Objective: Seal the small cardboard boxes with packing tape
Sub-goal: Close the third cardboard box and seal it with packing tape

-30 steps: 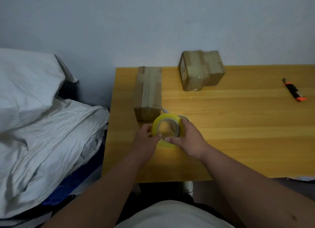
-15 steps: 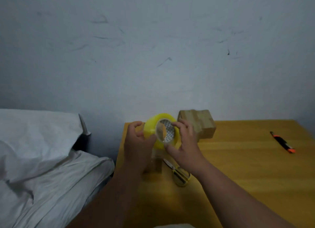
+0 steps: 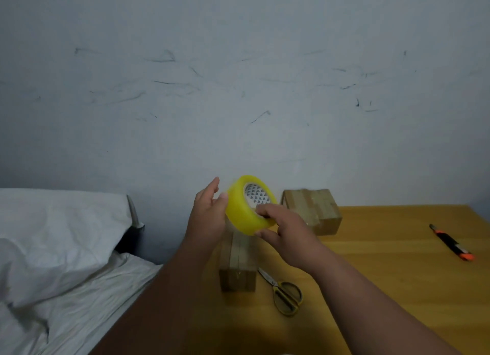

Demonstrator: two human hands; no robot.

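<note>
While the left hand [image 3: 209, 211] rests open-fingered against a yellow tape roll [image 3: 248, 208] raised above a long box [image 3: 237, 264], the right hand [image 3: 285, 228] grips its rim. Light, stiff, smooth: best held through the core.

Both forearms rise from the bottom of the frame toward its centre; the right hand [image 3: 285, 230] curls its fingers round the tape roll [image 3: 248, 208]; the left hand [image 3: 209, 211] touches it with nearly straight fingers.
</note>
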